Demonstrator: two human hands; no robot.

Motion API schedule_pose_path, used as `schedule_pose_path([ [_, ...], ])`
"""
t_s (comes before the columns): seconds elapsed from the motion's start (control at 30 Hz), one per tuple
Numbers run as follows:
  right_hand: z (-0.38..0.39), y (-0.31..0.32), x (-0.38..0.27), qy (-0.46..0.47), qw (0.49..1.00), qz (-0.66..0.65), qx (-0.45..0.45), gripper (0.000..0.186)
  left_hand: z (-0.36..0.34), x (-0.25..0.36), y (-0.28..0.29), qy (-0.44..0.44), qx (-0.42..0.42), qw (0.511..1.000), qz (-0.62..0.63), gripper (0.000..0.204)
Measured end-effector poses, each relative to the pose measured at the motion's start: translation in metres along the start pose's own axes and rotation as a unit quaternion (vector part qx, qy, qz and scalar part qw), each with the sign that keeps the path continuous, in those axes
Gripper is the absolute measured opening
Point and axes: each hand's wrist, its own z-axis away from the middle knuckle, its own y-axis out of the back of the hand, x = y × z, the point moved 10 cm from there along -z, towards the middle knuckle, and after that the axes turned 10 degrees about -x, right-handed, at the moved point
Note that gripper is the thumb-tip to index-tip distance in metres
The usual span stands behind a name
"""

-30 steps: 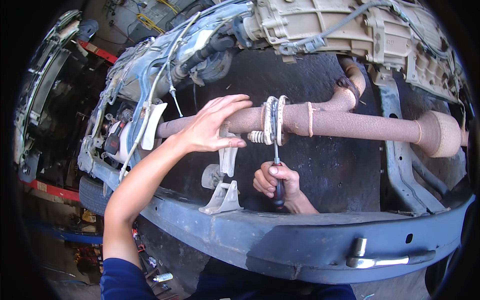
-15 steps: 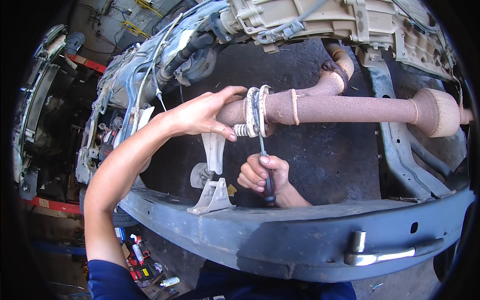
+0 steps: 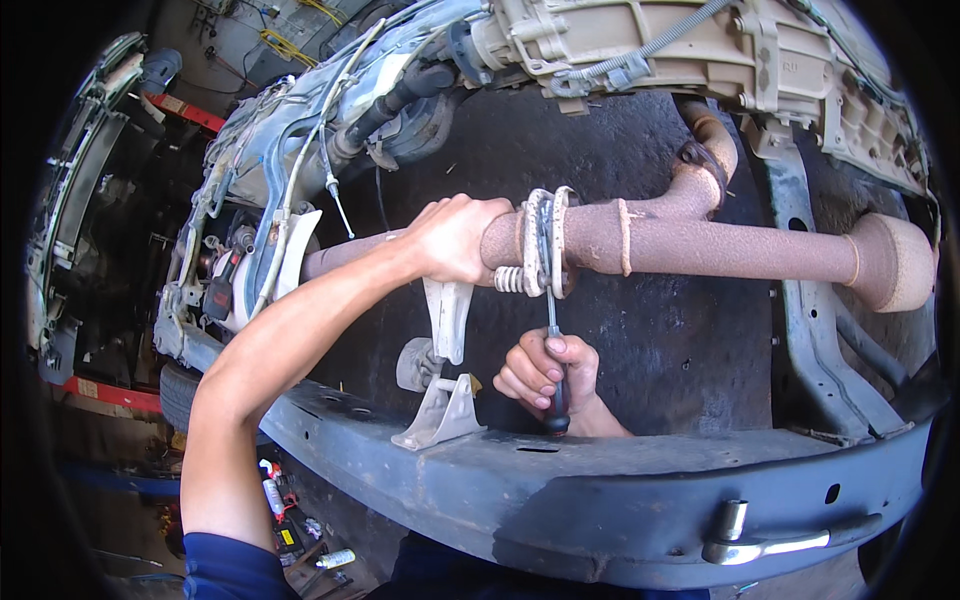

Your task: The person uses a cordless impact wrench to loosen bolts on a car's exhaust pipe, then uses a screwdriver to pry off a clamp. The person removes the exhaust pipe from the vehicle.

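A rusty brown exhaust pipe [image 3: 735,248] runs across the middle, with a flanged joint [image 3: 543,243] near its centre and a coil spring [image 3: 509,279] at the joint's lower left. My left hand [image 3: 462,238] is wrapped over the pipe just left of the joint; its fingertips go out of sight behind the pipe. Below the joint, my right hand [image 3: 550,375] grips the dark handle of a screwdriver [image 3: 557,408]. The shaft points up and its tip sits in the gap between the two flanges; the tip itself is hidden.
A dark frame rail [image 3: 640,500] curves across the front, carrying a ratchet with a socket [image 3: 745,548] at right. A bracket [image 3: 440,412] stands on the rail below my left hand. The beige gearbox housing [image 3: 680,50] lies beyond. Spray cans [image 3: 336,559] sit on the floor at lower left.
The view has shifted, so the scene sits slightly lower and further right. My left hand has closed around the pipe, its thumb no longer by the spring. The screwdriver stays between the flanges.
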Motion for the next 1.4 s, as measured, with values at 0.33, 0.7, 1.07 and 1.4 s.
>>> schedule_pose_path([
  [0.33, -0.001, 0.002, -0.003, 0.026, 0.998, 0.039, 0.042, 0.039, 0.004, 0.002, 0.001, -0.018, 0.037, 0.999, 0.002, 0.055],
  [0.7, 0.028, 0.014, -0.007, -0.098, 0.976, 0.175, 0.086, 0.040, 0.005, 0.003, 0.002, -0.010, 0.037, 0.999, -0.014, 0.055],
  [1.07, 0.264, 0.098, -0.077, -0.311, 0.588, 0.544, 0.511, 0.035, 0.008, 0.001, 0.005, -0.023, 0.054, 0.998, -0.008, 0.055],
  [1.4, 0.405, -0.104, -0.011, 0.071, 0.572, 0.258, 0.775, 0.037, 0.006, -0.005, 0.002, -0.043, 0.064, 0.997, 0.002, 0.058],
])
